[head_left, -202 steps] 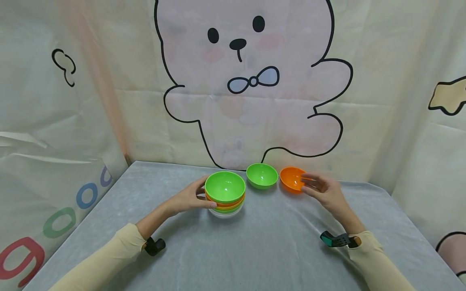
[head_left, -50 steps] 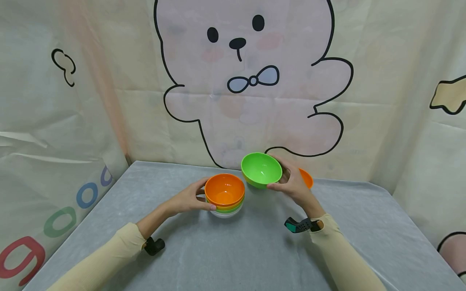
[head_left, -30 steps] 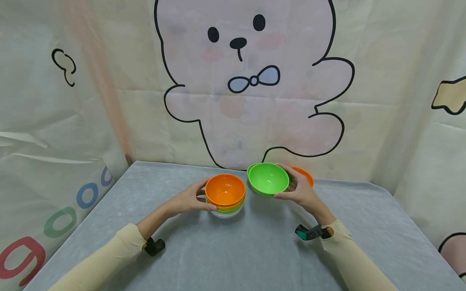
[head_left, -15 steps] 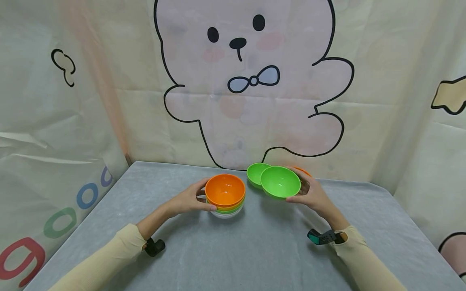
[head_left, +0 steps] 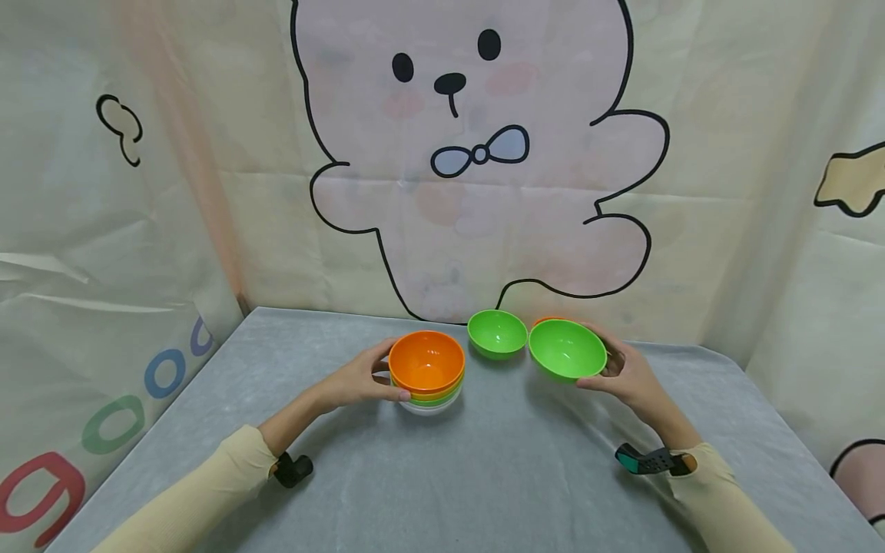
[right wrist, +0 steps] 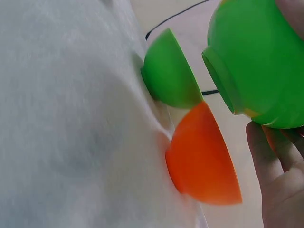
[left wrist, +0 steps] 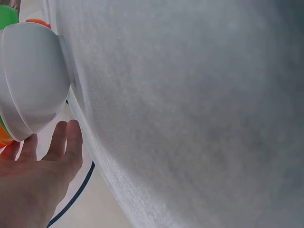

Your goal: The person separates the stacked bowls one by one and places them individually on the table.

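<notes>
In the head view my left hand (head_left: 359, 375) holds the side of a stack of bowls, its thumb against the front. An orange bowl (head_left: 426, 361) tops the stack, with green and white bowls below; the left wrist view shows a white bowl (left wrist: 35, 76) low in it. My right hand (head_left: 632, 374) grips a large green bowl (head_left: 567, 349) by its right side, raised off the table. Behind that bowl, a smaller orange bowl (right wrist: 202, 159) is mostly hidden in the head view. The right wrist view shows it on the cloth beneath, apart from the held bowl.
A smaller green bowl (head_left: 496, 335) stands at the back of the table, between the stack and the orange bowl. Grey cloth (head_left: 484, 476) covers the table. A printed curtain (head_left: 477, 230) hangs right behind the table's back edge.
The large green bowl has left the top of the stack and is in my right hand. It has moved rightward, past the small green bowl to the small orange one. My left hand stays put.
</notes>
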A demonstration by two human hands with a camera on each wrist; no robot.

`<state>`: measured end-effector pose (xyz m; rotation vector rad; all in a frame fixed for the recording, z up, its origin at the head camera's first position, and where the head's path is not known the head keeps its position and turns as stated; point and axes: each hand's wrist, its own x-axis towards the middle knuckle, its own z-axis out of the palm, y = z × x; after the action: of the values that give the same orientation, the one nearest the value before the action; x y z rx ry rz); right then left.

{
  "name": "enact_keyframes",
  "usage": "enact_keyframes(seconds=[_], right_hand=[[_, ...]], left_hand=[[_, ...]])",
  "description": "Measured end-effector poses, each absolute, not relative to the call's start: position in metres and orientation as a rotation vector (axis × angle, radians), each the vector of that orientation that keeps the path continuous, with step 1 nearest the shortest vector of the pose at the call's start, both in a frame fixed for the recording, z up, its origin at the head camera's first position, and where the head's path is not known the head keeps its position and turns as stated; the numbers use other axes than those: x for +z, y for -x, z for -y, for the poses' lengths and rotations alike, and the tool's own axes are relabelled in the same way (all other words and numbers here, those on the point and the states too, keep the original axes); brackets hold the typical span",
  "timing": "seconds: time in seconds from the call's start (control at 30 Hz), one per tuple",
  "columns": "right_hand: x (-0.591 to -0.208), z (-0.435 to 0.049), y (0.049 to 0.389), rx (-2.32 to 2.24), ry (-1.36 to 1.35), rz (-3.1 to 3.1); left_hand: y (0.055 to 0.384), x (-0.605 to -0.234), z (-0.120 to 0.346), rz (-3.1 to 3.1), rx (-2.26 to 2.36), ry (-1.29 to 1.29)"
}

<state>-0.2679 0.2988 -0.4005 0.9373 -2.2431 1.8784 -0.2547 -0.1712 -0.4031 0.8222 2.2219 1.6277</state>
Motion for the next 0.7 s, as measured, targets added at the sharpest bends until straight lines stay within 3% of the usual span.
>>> enact_keyframes(seconds=[0.7], right_hand=[[-0.402, -0.343, 0.260, 1.575, -0.616, 2.389]], left_hand=[[0.254, -0.402, 0.171, -2.229, 1.614, -0.837]])
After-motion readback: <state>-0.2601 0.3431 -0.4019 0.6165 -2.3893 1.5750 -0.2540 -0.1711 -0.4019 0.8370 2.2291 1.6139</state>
